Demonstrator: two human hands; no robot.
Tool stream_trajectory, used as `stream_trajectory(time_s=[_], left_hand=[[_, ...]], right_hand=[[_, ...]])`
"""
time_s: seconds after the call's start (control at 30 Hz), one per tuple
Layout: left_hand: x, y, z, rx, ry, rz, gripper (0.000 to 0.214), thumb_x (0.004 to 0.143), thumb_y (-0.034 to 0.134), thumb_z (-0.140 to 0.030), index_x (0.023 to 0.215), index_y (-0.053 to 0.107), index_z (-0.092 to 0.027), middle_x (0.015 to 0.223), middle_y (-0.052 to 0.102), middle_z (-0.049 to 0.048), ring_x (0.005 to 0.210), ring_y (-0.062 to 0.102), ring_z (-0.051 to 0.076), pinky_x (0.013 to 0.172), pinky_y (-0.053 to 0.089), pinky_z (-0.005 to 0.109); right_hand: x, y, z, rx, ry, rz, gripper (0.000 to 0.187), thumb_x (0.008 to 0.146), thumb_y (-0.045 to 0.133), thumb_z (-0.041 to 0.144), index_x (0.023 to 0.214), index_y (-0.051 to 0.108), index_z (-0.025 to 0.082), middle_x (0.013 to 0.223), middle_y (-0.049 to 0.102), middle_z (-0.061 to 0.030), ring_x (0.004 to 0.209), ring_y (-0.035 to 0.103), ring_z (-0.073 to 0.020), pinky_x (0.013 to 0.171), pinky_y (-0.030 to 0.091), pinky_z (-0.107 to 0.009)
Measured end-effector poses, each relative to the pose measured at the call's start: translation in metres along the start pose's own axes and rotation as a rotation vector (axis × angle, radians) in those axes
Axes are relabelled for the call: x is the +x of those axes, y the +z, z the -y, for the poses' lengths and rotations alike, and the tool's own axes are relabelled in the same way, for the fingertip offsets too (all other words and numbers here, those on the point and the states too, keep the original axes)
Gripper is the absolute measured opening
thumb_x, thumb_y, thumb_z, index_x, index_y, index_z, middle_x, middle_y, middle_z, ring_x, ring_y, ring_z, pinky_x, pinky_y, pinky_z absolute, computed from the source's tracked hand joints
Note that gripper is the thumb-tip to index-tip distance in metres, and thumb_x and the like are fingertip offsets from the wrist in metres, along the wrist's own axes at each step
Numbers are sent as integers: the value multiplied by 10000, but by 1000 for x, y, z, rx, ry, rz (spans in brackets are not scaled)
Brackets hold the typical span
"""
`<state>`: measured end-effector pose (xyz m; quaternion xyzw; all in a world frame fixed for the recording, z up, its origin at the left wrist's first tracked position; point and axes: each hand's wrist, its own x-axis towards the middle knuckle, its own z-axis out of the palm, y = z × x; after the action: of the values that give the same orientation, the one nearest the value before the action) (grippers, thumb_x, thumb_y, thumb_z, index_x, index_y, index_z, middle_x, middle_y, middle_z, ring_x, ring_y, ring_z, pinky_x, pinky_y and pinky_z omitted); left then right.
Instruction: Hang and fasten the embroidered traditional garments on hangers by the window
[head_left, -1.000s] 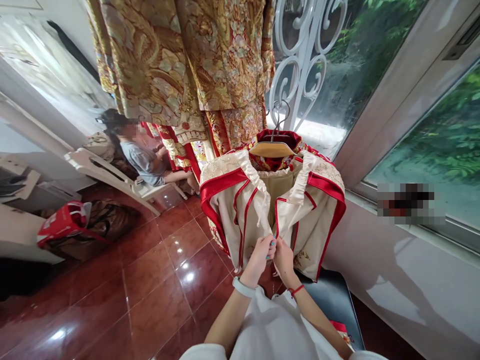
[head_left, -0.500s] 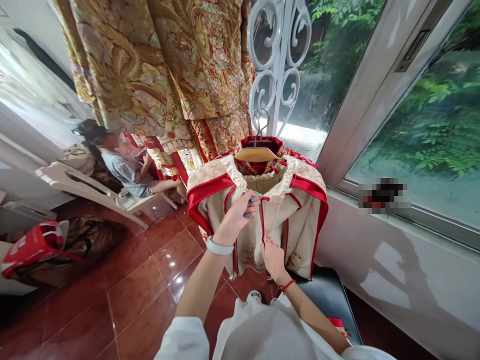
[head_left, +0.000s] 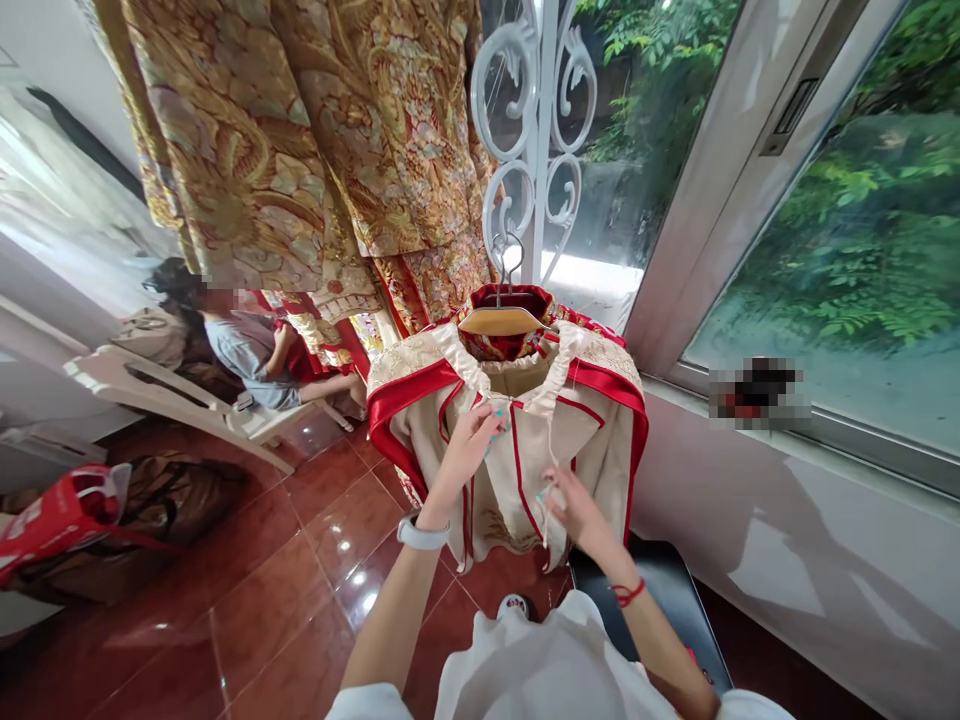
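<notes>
A cream jacket with red satin trim and a gathered neckline hangs in front of me on a wooden hanger. Just below the neckline, at the left front panel, my left hand has its fingers pinched together; what lies between them is hidden. Lower down, my right hand is closed on a thin pale drawstring that runs down from the neckline's right end. Behind the jacket's neck shows the red embroidered collar of another garment.
Gold embroidered garments hang at the upper left. A white scrollwork stand rises before the window. Below the jacket, to the right, is a black seat. A person sits on a white chair; bags lie on the tiled floor.
My left hand has come slightly down from the neckline edge. My right hand has shifted right, drawing the drawstring with it. The view has tilted a little.
</notes>
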<state>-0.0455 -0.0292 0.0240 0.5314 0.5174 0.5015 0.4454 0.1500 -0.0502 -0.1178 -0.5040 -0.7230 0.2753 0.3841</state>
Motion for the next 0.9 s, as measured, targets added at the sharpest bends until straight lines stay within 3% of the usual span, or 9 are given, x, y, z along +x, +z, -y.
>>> stream_trajectory(time_s=[0.1,0.13,0.2,0.3,0.4,0.5,0.63,0.73,0.9], left_hand=[[-13,-4,-18,310,294,-139,122,826,520,-240,716,532,-189,596,455,-42,538,420,95,513,339,215],[-13,-5,-27,427,387,-186,67,826,520,-206,773,558,-194,644,508,-29,597,477,117,567,393,234],[-5,-3,-45,673,560,-276,124,828,522,-157,913,601,-198,808,609,22,788,572,181,736,479,305],[30,2,-65,1013,780,-299,300,858,514,-140,1141,599,-190,1127,630,104,1113,547,265,984,443,423],[76,5,-72,1238,921,-125,385,907,482,-162,1282,565,-187,1324,572,117,1273,471,276,1111,344,464],[108,9,-69,1327,954,-37,376,946,436,-162,1292,581,-167,1264,616,106,1204,521,248,1119,327,447],[122,17,-67,1327,917,-106,335,955,415,-126,1154,679,-186,1090,680,91,1037,566,232,1005,396,415],[125,24,-74,1341,878,-119,305,947,434,-120,1003,728,-180,993,701,100,966,575,241,952,405,424],[127,28,-87,1331,775,-94,277,932,468,-127,913,742,-161,956,728,99,976,585,258,919,411,415]], right_hand=[[34,-63,13,42,-15,-321,251,853,551,303,1081,584,205,1066,651,-102,914,628,-236,843,511,-393],[46,-81,20,25,-16,-445,268,836,578,332,1071,580,204,1026,641,-89,879,612,-227,816,506,-388],[66,-105,39,11,-17,-556,280,808,611,379,1023,584,201,879,622,-42,751,574,-193,721,487,-342],[85,-107,71,15,-37,-476,259,844,565,440,934,592,199,778,620,-18,652,543,-163,657,441,-299],[97,-88,95,-84,-27,-361,299,870,520,494,821,571,203,776,647,-35,661,554,-173,648,400,-294],[112,-77,98,-148,-9,-306,324,843,524,476,659,462,217,661,572,-15,616,492,-165,602,341,-286],[134,-85,93,260,9,-171,323,817,475,438,596,350,238,537,387,37,523,372,-135,524,292,-270],[148,-96,110,438,0,-286,300,806,482,375,604,306,240,561,306,51,524,302,-119,512,261,-262],[153,-97,157,291,-145,-396,291,837,422,222,618,229,234,587,267,48,551,286,-117,538,236,-269]])
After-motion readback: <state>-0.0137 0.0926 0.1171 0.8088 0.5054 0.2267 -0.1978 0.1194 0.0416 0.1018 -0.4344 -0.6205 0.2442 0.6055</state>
